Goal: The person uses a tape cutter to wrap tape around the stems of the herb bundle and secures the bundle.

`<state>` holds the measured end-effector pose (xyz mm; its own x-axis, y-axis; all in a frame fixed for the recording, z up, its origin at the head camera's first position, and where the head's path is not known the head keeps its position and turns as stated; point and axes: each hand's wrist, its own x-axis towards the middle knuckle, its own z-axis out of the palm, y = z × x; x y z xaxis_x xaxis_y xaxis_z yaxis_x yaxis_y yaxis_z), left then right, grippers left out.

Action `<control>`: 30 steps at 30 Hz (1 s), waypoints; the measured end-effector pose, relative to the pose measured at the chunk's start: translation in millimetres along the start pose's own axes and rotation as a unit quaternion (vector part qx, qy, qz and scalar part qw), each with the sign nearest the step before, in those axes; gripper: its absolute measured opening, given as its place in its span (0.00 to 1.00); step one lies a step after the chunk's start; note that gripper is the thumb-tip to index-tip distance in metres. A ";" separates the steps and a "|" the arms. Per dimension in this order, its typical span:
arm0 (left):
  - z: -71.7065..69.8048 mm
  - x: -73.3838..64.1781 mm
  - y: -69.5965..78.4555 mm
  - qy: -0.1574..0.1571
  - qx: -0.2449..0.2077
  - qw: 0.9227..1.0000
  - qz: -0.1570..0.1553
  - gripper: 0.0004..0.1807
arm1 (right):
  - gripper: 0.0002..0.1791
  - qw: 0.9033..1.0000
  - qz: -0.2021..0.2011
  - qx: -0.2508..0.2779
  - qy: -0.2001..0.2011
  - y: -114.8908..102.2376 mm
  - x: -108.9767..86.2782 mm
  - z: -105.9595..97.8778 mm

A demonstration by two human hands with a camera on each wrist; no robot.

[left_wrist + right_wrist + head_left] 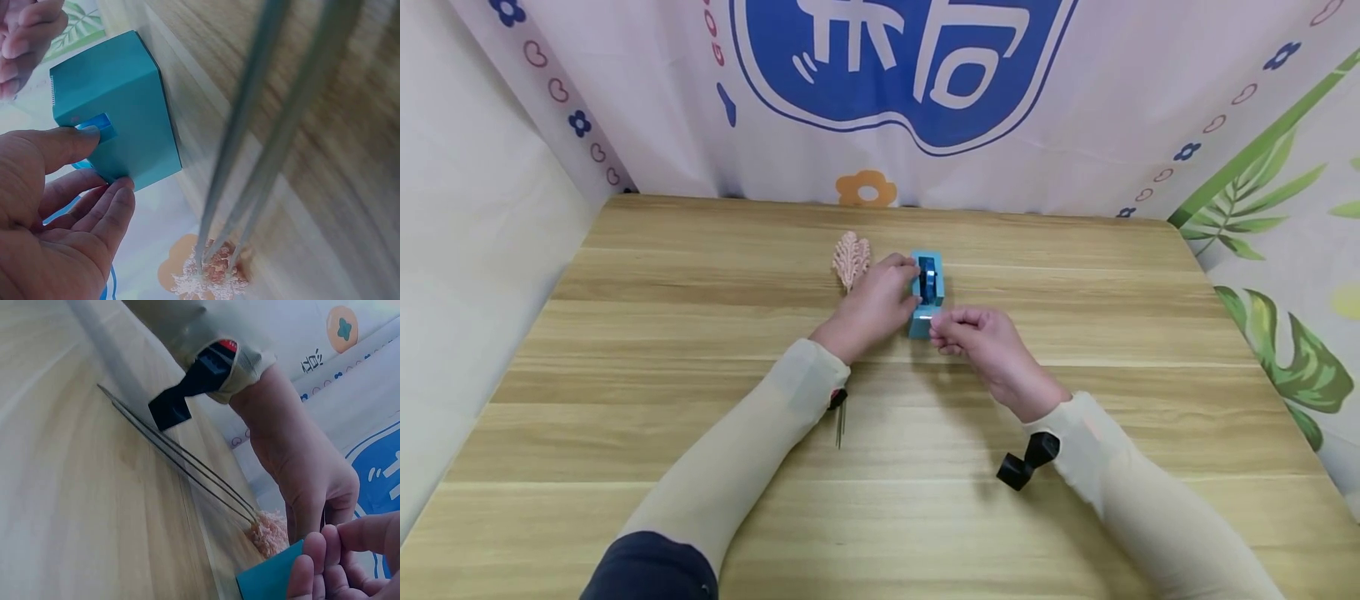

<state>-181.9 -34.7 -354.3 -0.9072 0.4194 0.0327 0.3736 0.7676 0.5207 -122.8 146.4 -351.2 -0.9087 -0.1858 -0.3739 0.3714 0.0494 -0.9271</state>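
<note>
A teal tape dispenser [924,326] with a blue tape roll [929,281] stands on the wooden table. My left hand [876,302] holds it from the left side. In the left wrist view, the thumb presses on a blue piece in the dispenser's side opening, with the other fingers curled at its edge. My right hand [981,342] is at the dispenser's near end, thumb and forefinger pinched together. A pale glint of clear tape [926,317] shows beside those fingertips. Pink artificial flowers [852,257] lie left of the dispenser, their thin stems [181,456] running under my left forearm.
The wooden table [700,275] ends at a white printed curtain [670,108] behind. Black camera mounts [1028,462] are strapped to both wrists. A leaf-patterned cloth [1292,350] hangs along the right side.
</note>
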 end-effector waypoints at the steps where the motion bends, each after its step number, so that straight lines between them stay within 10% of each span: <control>1: 0.2 0.1 0.1 0.000 -0.001 1.000 0.000 0.25 | 0.16 1.000 0.000 0.003 -0.001 0.9 -1.3 0.0; 30: 0.0 0.8 2.0 -0.005 0.004 1.000 -0.007 0.25 | 0.11 0.999 0.008 0.032 -0.025 16.3 -35.8 0.0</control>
<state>-181.9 -32.8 -353.2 -0.9107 0.4126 0.0167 0.3619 0.7779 0.5137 -84.3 153.8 -352.9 -0.8925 -0.2346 -0.3852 0.3985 -0.0100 -0.9171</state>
